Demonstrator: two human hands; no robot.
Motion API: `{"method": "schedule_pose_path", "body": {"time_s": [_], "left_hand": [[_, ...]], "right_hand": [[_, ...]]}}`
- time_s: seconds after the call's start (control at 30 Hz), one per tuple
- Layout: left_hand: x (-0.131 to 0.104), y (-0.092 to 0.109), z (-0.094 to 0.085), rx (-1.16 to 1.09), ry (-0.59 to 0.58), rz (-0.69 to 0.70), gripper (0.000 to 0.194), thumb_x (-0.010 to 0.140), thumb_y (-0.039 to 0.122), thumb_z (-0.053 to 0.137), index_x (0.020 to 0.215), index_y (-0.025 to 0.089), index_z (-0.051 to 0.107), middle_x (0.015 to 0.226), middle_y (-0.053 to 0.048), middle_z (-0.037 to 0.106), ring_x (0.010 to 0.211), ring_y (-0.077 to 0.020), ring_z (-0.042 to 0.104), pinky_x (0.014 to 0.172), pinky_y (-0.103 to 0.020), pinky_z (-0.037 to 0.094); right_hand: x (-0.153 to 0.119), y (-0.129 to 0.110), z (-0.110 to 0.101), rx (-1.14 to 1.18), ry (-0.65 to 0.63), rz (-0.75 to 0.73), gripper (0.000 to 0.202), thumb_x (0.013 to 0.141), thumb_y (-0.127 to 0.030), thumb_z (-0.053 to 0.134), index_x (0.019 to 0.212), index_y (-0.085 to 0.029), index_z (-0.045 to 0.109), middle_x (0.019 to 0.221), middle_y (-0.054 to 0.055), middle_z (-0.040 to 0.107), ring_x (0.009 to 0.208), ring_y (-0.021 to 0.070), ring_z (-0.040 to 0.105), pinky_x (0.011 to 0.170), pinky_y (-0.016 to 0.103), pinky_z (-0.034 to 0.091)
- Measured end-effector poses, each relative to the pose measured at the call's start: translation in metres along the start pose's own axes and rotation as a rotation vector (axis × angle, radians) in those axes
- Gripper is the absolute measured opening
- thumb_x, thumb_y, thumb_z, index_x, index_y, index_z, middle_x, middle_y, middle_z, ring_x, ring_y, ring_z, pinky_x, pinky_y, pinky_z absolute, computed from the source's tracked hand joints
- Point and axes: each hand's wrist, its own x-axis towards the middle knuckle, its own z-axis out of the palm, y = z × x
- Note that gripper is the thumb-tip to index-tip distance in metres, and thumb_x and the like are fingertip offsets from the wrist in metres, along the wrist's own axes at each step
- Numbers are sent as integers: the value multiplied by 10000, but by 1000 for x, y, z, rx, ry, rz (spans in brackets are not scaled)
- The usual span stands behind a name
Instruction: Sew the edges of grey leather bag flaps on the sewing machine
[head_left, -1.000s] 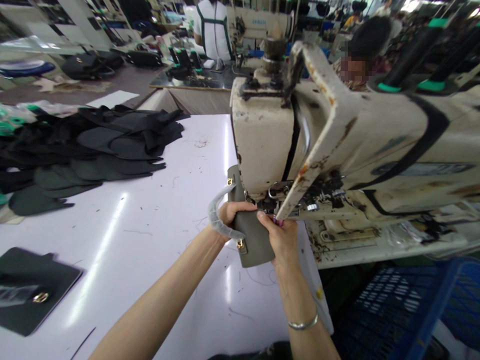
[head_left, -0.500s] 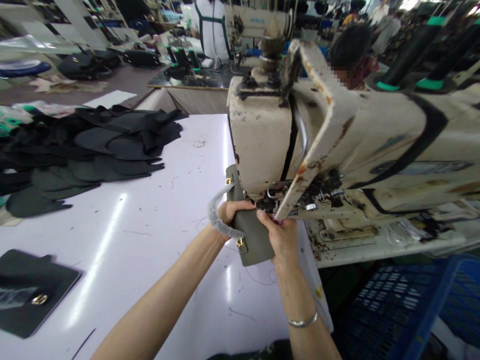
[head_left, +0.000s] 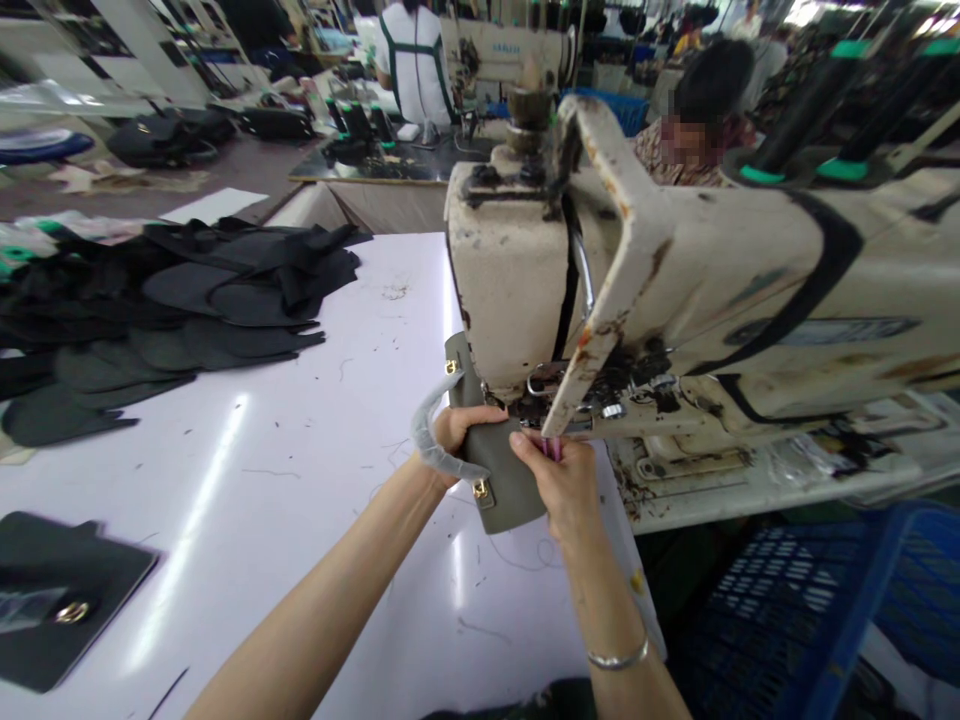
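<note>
An olive-grey bag panel (head_left: 504, 485) lies under the head of a sewing machine (head_left: 517, 280). Its curved handle (head_left: 426, 432) is wrapped in clear plastic and fixed with gold-coloured fittings. My left hand (head_left: 456, 428) reaches in beside the handle and grips the panel, thumb stretched toward the needle area. On the panel's right side, my right hand (head_left: 564, 478) holds the edge, thumb on top. Something pink (head_left: 553, 446) shows at the right hand, too small to name. The machine's foot and needle are mostly hidden.
Dark cut pieces (head_left: 172, 300) are piled on the white table (head_left: 300, 540) at left. A dark flap with a gold ring (head_left: 67, 590) lies at front left. A blue crate (head_left: 795, 610) stands low at right. Two people sit beyond the machine.
The view has shifted slightly, so the machine appears a little further left. Both hands keep hold of the panel, and more of the pink thing shows at the right hand.
</note>
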Motion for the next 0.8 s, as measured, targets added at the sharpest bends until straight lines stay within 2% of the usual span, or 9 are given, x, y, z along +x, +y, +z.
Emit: {"method": "schedule_pose_path", "body": {"time_s": [0.13, 0.27, 0.37, 0.5, 0.57, 0.67, 0.8], "left_hand": [[-1, -2, -2, 29, 59, 15, 402, 660, 210, 824, 1046, 125, 750, 919, -121, 789, 725, -289, 755, 645, -354, 636], [-1, -3, -2, 68, 88, 68, 484, 638, 202, 844, 1108, 154, 739, 935, -94, 791, 770, -293, 755, 663, -351, 639], [-1, -3, -4, 101, 106, 86, 543, 642, 217, 842, 1167, 159, 721, 922, -91, 791, 779, -293, 753, 670, -346, 634], [-2, -2, -6, 103, 85, 12, 554, 642, 216, 833, 1179, 151, 715, 893, -93, 791, 734, -289, 749, 659, -355, 631], [-3, -2, -5, 90, 85, -4, 520, 630, 202, 830, 1138, 144, 730, 881, -94, 791, 702, -284, 746, 650, -356, 632], [-6, -4, 2, 56, 149, 53, 429, 614, 178, 821, 1037, 140, 758, 862, -90, 790, 707, -295, 746, 648, -358, 635], [-12, -12, 14, 7, 230, 145, 382, 620, 183, 825, 996, 151, 768, 919, -88, 791, 784, -308, 747, 666, -356, 639]], "right_hand": [[-13, -11, -7, -300, -9, -213, 294, 866, -421, 660, 732, -182, 767, 610, 13, 665, 558, 145, 533, 564, 247, 347], [-17, -17, -7, -429, 8, -287, 260, 902, -338, 615, 718, -203, 740, 658, 29, 680, 571, 146, 517, 575, 254, 321], [-15, -14, -3, -396, 30, -274, 335, 902, -329, 603, 603, -189, 664, 575, 6, 606, 535, 124, 450, 550, 251, 281], [-10, -8, 2, -190, 29, -177, 362, 865, -363, 614, 556, -176, 601, 510, -37, 460, 508, 97, 368, 524, 233, 256], [-7, -4, 2, -87, 11, -111, 404, 846, -391, 618, 517, -180, 514, 500, -53, 355, 500, 88, 302, 504, 236, 222], [-2, 1, -1, -24, -19, -67, 459, 816, -406, 627, 495, -198, 374, 511, -61, 263, 504, 82, 251, 489, 244, 189], [6, 4, -10, -63, -52, -69, 471, 791, -402, 648, 508, -210, 324, 525, -66, 254, 516, 79, 246, 492, 245, 185]]}}
